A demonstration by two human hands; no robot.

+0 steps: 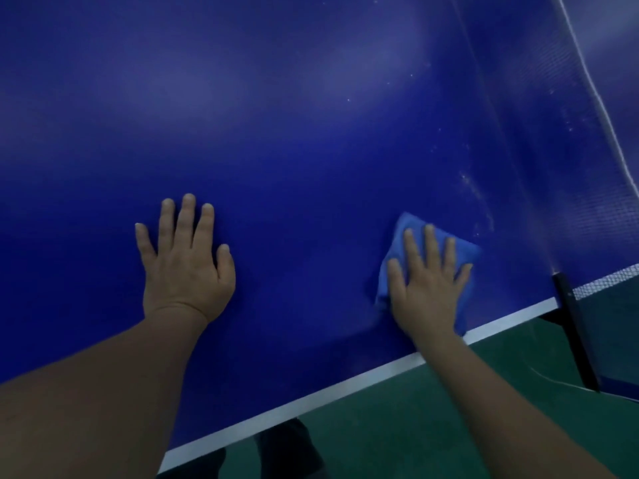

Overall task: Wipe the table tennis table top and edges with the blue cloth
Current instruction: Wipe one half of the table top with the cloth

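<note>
The dark blue table tennis table top (294,133) fills most of the head view, with its white edge line (311,399) running from lower left to right. A folded blue cloth (408,233) lies on the top close to that edge. My right hand (428,281) presses flat on the cloth with straight, spread fingers and covers most of it. My left hand (186,261) rests flat on the bare table top to the left, fingers straight. Pale dust specks (473,191) show on the surface just beyond the cloth.
The net (587,98) runs along the right side, held by a black net post and clamp (574,326) at the table edge. Green floor (415,426) lies below the edge, and a person's dark shoes (287,447) show there.
</note>
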